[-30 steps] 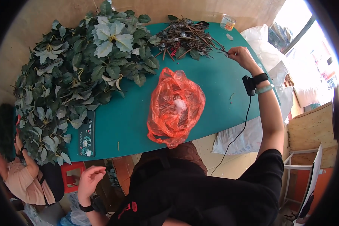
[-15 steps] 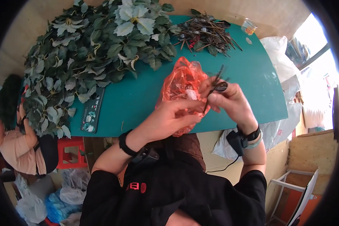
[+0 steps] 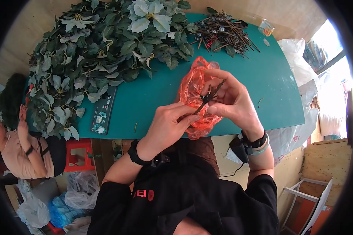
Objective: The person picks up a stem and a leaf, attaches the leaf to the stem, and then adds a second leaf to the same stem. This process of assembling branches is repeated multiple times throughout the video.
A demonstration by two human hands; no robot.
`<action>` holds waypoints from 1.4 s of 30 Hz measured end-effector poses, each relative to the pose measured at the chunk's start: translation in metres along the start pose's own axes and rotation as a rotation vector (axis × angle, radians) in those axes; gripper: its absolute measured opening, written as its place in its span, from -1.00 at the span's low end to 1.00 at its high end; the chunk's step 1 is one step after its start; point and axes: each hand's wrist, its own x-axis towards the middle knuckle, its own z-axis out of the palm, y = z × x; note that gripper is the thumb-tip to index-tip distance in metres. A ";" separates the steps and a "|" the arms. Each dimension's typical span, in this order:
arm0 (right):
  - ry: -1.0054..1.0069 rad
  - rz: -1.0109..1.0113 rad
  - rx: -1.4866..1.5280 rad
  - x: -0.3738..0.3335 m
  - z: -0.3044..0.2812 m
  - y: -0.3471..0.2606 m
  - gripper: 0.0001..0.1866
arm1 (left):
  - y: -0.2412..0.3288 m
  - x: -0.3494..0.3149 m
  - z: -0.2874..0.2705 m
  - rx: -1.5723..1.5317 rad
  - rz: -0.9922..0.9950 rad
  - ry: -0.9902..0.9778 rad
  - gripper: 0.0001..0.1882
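My left hand (image 3: 170, 122) is closed, thumb and forefinger pinching the lower end of a short dark brown artificial twig (image 3: 208, 98) with small side shoots. The twig slants up to the right. Around its upper part curls my right hand (image 3: 236, 98), its thumb and forefinger spread apart; whether its other fingers touch the twig is hard to see. Under both hands lies a crumpled, see-through red plastic bag (image 3: 194, 82) near the table's front edge, partly covered by them.
Artificial green leaves (image 3: 102, 55) heap over the left of the green table (image 3: 278, 90). A pile of brown twigs (image 3: 227, 35) lies at the back, beside a clear cup (image 3: 266, 27). A dark patterned box (image 3: 103, 111) rests left. Another person (image 3: 25, 150) sits far left.
My right thumb and forefinger have come apart from the twig, and the dark round piece at them no longer shows there. My left fingers now pinch the twig's lower end.
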 end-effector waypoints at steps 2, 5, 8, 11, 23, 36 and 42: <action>0.021 0.032 -0.183 0.001 0.002 0.000 -0.54 | -0.002 -0.001 -0.001 0.013 0.024 0.034 -0.85; 0.035 0.085 -0.244 0.002 0.005 0.002 -0.61 | -0.008 -0.004 -0.001 -0.074 -0.019 0.054 -0.85; 0.035 0.156 -0.178 0.003 0.010 0.006 -0.71 | -0.010 -0.006 -0.003 -0.115 -0.044 0.085 -0.85; 0.116 0.052 -0.003 0.006 0.022 0.014 -0.86 | -0.011 -0.007 -0.007 -0.110 -0.058 0.117 -0.86; 0.170 0.026 -0.011 0.003 0.023 0.021 -0.98 | -0.009 -0.012 -0.007 -0.058 0.028 0.115 -0.89; 0.048 0.389 -0.779 -0.013 -0.051 -0.036 -0.94 | -0.065 0.055 -0.134 0.494 -0.345 0.272 -0.73; -0.076 0.178 -1.006 0.001 -0.044 0.017 -0.87 | -0.083 0.073 -0.124 0.592 -0.390 0.140 -0.74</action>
